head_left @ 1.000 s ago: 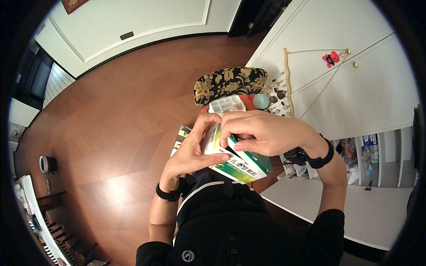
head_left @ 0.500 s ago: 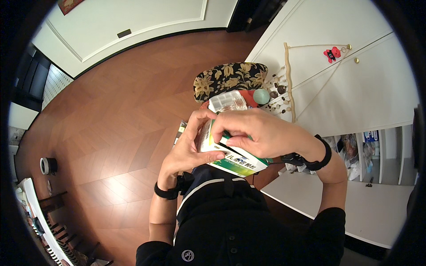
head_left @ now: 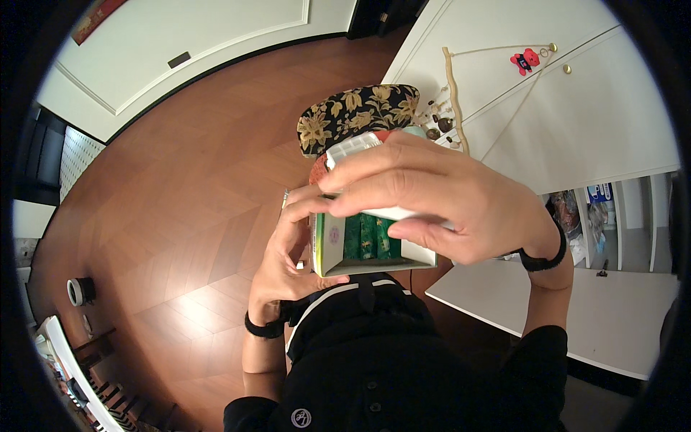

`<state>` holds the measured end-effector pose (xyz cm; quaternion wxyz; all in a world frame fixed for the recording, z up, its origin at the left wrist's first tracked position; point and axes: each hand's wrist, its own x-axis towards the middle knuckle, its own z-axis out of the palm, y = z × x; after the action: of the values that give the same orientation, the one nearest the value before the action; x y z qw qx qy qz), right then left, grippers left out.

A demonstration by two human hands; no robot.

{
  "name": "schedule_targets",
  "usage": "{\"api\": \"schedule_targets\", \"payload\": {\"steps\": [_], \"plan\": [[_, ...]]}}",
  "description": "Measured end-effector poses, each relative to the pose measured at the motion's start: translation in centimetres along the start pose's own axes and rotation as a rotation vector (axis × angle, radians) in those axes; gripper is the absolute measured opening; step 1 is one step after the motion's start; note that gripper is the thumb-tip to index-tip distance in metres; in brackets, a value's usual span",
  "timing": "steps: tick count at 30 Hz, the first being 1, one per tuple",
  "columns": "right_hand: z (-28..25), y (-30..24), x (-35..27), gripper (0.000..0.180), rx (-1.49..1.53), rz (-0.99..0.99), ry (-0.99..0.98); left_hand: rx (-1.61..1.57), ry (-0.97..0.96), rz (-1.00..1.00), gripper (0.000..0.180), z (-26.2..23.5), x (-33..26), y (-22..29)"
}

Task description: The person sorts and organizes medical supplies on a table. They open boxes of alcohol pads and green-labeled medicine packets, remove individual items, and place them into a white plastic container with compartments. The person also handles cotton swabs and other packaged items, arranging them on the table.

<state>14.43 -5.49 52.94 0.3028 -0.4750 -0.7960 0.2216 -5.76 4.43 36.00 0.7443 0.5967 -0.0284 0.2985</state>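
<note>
I hold a green and white carton (head_left: 344,245) close in front of my chest, its open end toward me, with several green packets (head_left: 371,236) showing inside. My left hand (head_left: 288,252) grips the carton's left side. My right hand (head_left: 439,198) lies across its top, fingers curled over the upper flap and thumb on the right side. Both wrists wear black bands.
Behind the carton lie a black cushion with a gold flower pattern (head_left: 360,115), a red thing and a pale green ball (head_left: 417,132) on the wood floor (head_left: 180,180). White cabinet doors (head_left: 576,108) stand at right, a white tabletop (head_left: 612,324) at lower right.
The carton has come up closer to my face and turned so its open end faces me. My right hand slid over its top.
</note>
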Motion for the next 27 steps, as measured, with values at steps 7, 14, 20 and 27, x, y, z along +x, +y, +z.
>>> {"api": "schedule_targets", "payload": {"steps": [7,14,20,27], "plan": [[1.3,0.8,-4.6,0.058,-0.300,0.229,0.096,0.034,0.146,-0.042,0.093,-1.5,-0.2,-1.2],[7.1,6.8,-9.1,0.030,-0.064,0.269,0.232,-0.074,0.254,-0.144,0.097,-0.5,-0.9,-4.0],[12.5,11.4,-13.0,0.024,0.203,0.348,0.257,0.147,0.167,-0.318,0.069,-0.7,-3.4,-7.1],[20.1,15.1,-18.0,0.039,0.746,0.711,0.412,0.093,0.326,-0.555,0.043,2.0,-6.9,-12.9]]}}
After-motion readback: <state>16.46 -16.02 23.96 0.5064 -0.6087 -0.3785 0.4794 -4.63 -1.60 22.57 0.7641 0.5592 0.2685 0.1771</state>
